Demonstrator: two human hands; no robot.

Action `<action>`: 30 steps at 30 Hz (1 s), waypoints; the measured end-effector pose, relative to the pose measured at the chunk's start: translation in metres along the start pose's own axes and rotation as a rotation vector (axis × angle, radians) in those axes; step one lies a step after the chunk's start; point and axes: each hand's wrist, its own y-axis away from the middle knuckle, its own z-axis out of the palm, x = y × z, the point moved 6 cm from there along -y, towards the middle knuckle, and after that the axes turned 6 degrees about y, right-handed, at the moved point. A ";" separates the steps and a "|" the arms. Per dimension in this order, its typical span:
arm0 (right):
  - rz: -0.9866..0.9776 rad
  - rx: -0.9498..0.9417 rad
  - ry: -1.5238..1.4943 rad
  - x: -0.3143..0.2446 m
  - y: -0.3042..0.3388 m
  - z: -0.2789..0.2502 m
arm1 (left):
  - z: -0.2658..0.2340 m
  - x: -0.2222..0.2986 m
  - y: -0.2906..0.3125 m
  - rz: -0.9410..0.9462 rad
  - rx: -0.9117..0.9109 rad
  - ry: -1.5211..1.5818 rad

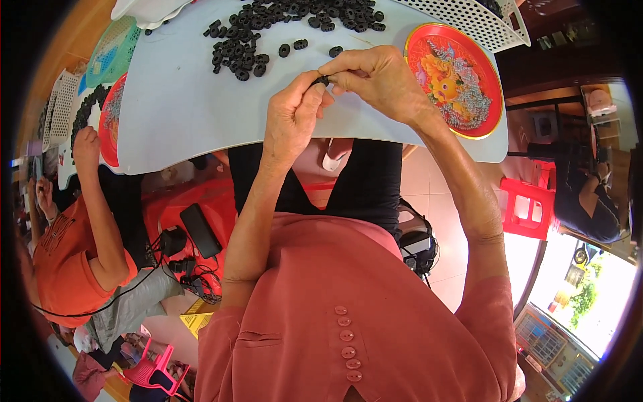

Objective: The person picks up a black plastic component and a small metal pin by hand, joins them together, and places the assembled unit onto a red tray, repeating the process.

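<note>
My left hand (pixel 289 117) pinches a small black ring-shaped part (pixel 322 80) with notched edges between thumb and fingers, just above the table. Against that part, from the right, my right hand (pixel 382 80) brings its thumb and forefinger together; whatever sits between these fingertips is too small to make out. Beyond my hands lies a heap of similar black parts (pixel 241 53), with a few loose ones close by. Right of my right hand, a round red tray (pixel 497 107) with a flower pattern holds many small silvery metal pieces.
The pale table (pixel 194 100) has a curved near edge above my lap. A white perforated basket (pixel 472 23) stands at the far right. On the left, a co-worker in an orange shirt (pixel 84 251) reaches toward black parts. A red stool (pixel 526 208) stands at right.
</note>
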 end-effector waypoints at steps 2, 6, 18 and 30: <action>0.013 -0.006 -0.009 0.002 0.000 0.001 | 0.000 0.000 0.001 -0.002 0.010 -0.014; 0.007 0.005 -0.009 0.002 0.000 0.001 | 0.000 -0.001 0.001 -0.004 0.017 -0.024; -0.016 0.037 -0.053 0.000 -0.003 0.003 | -0.001 -0.007 0.000 0.025 0.061 0.024; -0.219 0.174 0.109 -0.011 -0.002 0.003 | 0.001 -0.004 -0.001 -0.015 0.117 -0.004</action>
